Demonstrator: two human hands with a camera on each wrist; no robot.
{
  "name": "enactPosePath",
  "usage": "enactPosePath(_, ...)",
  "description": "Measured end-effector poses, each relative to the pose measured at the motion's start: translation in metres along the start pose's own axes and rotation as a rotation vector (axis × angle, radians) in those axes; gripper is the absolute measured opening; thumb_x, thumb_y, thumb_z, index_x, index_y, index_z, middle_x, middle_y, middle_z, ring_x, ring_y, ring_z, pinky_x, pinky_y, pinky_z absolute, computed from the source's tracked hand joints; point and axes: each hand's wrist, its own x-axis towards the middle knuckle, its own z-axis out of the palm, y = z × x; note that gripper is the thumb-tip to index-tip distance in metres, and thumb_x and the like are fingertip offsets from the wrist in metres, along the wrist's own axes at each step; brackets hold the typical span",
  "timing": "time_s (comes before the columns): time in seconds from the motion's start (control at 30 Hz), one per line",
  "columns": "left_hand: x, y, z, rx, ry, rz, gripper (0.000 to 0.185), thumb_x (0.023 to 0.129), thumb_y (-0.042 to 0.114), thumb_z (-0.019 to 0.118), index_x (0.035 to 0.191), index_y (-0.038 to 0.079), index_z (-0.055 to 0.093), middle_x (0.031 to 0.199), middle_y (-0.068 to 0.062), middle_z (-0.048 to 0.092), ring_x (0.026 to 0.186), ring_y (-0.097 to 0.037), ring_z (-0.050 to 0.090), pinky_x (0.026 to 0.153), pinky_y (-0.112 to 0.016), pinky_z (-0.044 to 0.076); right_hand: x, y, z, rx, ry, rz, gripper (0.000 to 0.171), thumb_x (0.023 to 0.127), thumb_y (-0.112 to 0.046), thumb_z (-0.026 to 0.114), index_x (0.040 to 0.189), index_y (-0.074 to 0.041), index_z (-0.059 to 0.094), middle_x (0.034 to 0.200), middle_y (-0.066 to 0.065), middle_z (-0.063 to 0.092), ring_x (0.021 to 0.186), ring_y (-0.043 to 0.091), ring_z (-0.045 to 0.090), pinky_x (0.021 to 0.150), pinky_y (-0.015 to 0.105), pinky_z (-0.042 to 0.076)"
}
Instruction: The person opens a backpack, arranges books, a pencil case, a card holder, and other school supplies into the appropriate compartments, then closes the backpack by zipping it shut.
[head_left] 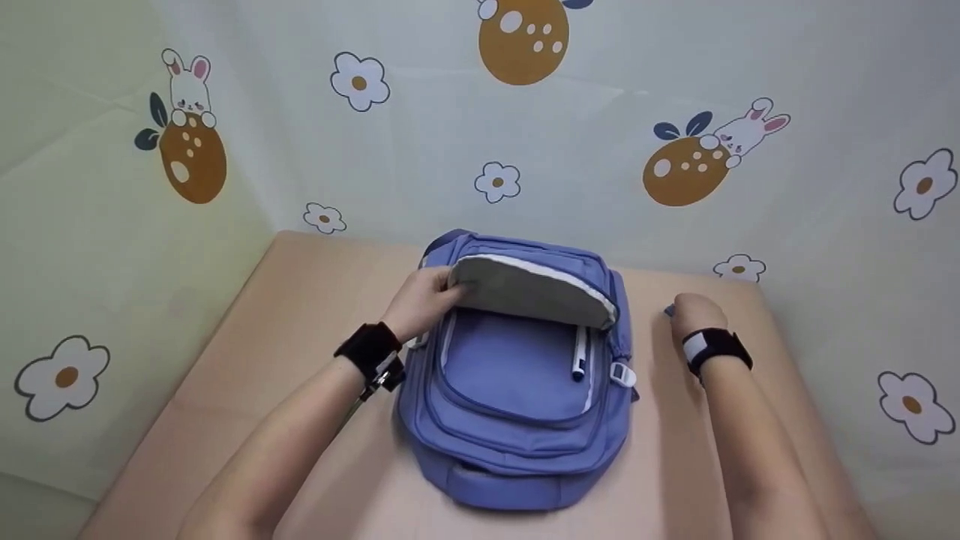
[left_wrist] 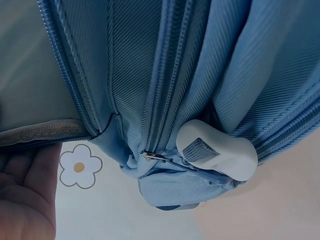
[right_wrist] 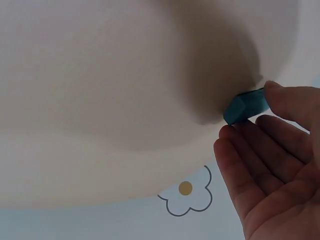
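Note:
A blue-purple backpack (head_left: pixel 510 480) lies on the table with its front pocket unzipped. The pocket's flap (head_left: pixel 532 292) is folded up, its grey lining facing out. My left hand (head_left: pixel 424 301) grips the flap's left edge; in the left wrist view that hand (left_wrist: pixel 27 192) shows beside the grey lining (left_wrist: pixel 30 75), its fingertips hidden behind. Inside the pocket, a white pen (head_left: pixel 580 352) with a dark end lies at the right side. To the right of the backpack, my right hand (head_left: pixel 697 316) pinches a small teal block (right_wrist: pixel 245 106) between thumb and fingers, just over the table.
White buckles sit on the backpack's sides, one at its right (head_left: pixel 622 373). A beige tabletop (head_left: pixel 315 300) spreads under everything. Behind and beside it hangs a pale curtain (head_left: pixel 420 142) printed with flowers and rabbits.

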Motion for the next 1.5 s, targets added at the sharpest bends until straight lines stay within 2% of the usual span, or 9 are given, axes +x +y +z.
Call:
enactPosePath(0.33, 0.001, 0.001, 0.003, -0.002, -0.003, -0.009, 0.033, 0.097, 0.025, 0.072, 0.071, 0.013, 0.056, 0.06, 0.008, 0.039, 0.054, -0.009, 0.036, 0.054, -0.026, 0.03, 0.004, 0.007, 0.009, 0.022, 0.016, 0.061, 0.016, 0.096, 0.009, 0.05, 0.097, 0.01, 0.066, 0.099, 0.031, 0.066, 0.093, 0.047, 0.065, 0.085, 0.058, 0.052)
enactPosePath(0.5, 0.001, 0.001, 0.003, -0.001, 0.005, -0.014, 0.037, 0.097, 0.026, 0.073, 0.069, 0.015, 0.051, 0.06, 0.008, 0.038, 0.053, -0.009, 0.036, 0.053, -0.026, 0.029, -0.001, 0.008, 0.001, 0.144, 0.037, 0.052, 0.017, 0.1, -0.004, 0.055, 0.097, 0.009, 0.065, 0.096, 0.029, 0.066, 0.087, 0.045, 0.063, 0.083, 0.059, 0.05)
enactPosePath(0.63, 0.001, 0.003, 0.003, 0.001, 0.004, -0.017, 0.037, 0.097, 0.027, 0.072, 0.068, 0.015, 0.051, 0.061, 0.008, 0.039, 0.054, -0.009, 0.037, 0.053, -0.026, 0.03, -0.01, 0.002, -0.02, 0.268, 0.143, -0.003, 0.021, 0.099, -0.008, 0.06, 0.104, 0.011, 0.068, 0.099, 0.029, 0.068, 0.086, 0.045, 0.064, 0.082, 0.06, 0.049)
enactPosePath(0.87, 0.002, 0.005, 0.001, 0.007, -0.002, -0.022, 0.039, 0.097, 0.024, 0.071, 0.067, 0.014, 0.048, 0.061, 0.007, 0.041, 0.054, -0.01, 0.038, 0.053, -0.025, 0.03, -0.05, -0.03, -0.076, 0.4, 0.358, -0.109, 0.031, 0.1, -0.014, 0.063, 0.126, 0.003, 0.066, 0.117, 0.023, 0.068, 0.106, 0.042, 0.065, 0.088, 0.058, 0.051)
enactPosePath(0.97, 0.003, 0.005, 0.0, 0.016, 0.0, -0.02, 0.039, 0.097, 0.023, 0.071, 0.067, 0.014, 0.047, 0.061, 0.007, 0.04, 0.054, -0.01, 0.038, 0.053, -0.025, 0.03, -0.071, -0.048, -0.097, 0.407, 0.446, -0.22, 0.031, 0.098, -0.014, 0.068, 0.127, -0.003, 0.068, 0.119, 0.015, 0.068, 0.109, 0.033, 0.064, 0.091, 0.048, 0.053)
enactPosePath(1.13, 0.004, 0.006, -0.001, 0.034, -0.01, -0.015, 0.037, 0.097, 0.025, 0.071, 0.069, 0.016, 0.049, 0.062, 0.008, 0.039, 0.055, -0.009, 0.037, 0.055, -0.026, 0.031, -0.101, -0.079, -0.123, 0.376, 0.647, -0.559, 0.037, 0.088, -0.003, 0.078, 0.125, -0.007, 0.072, 0.118, 0.004, 0.072, 0.103, 0.02, 0.067, 0.09, 0.018, 0.048)
enactPosePath(1.23, 0.004, 0.008, -0.002, 0.034, -0.018, -0.014, 0.039, 0.098, 0.025, 0.07, 0.068, 0.015, 0.047, 0.061, 0.008, 0.037, 0.053, -0.009, 0.035, 0.053, -0.026, 0.029, -0.119, -0.107, -0.128, 0.418, 0.719, -0.786, 0.04, 0.081, 0.003, 0.08, 0.121, -0.004, 0.074, 0.115, 0.006, 0.073, 0.099, 0.024, 0.07, 0.09, 0.02, 0.05)
enactPosePath(1.37, 0.005, 0.009, -0.002, 0.026, -0.02, -0.018, 0.043, 0.098, 0.024, 0.07, 0.066, 0.015, 0.042, 0.058, 0.008, 0.037, 0.05, -0.008, 0.033, 0.05, -0.025, 0.027, -0.135, -0.147, -0.113, 0.374, 0.646, -1.033, 0.03, 0.082, 0.003, 0.075, 0.112, 0.0, 0.073, 0.111, 0.01, 0.073, 0.098, 0.026, 0.07, 0.086, 0.034, 0.055)
enactPosePath(1.5, 0.006, 0.009, -0.002, 0.03, -0.017, -0.014, 0.045, 0.097, 0.023, 0.071, 0.065, 0.015, 0.041, 0.058, 0.008, 0.035, 0.049, -0.008, 0.032, 0.049, -0.025, 0.026, -0.137, -0.172, -0.083, 0.192, 0.509, -1.058, 0.013, 0.092, -0.001, 0.069, 0.104, -0.006, 0.067, 0.104, 0.006, 0.069, 0.095, 0.022, 0.067, 0.081, 0.035, 0.057)
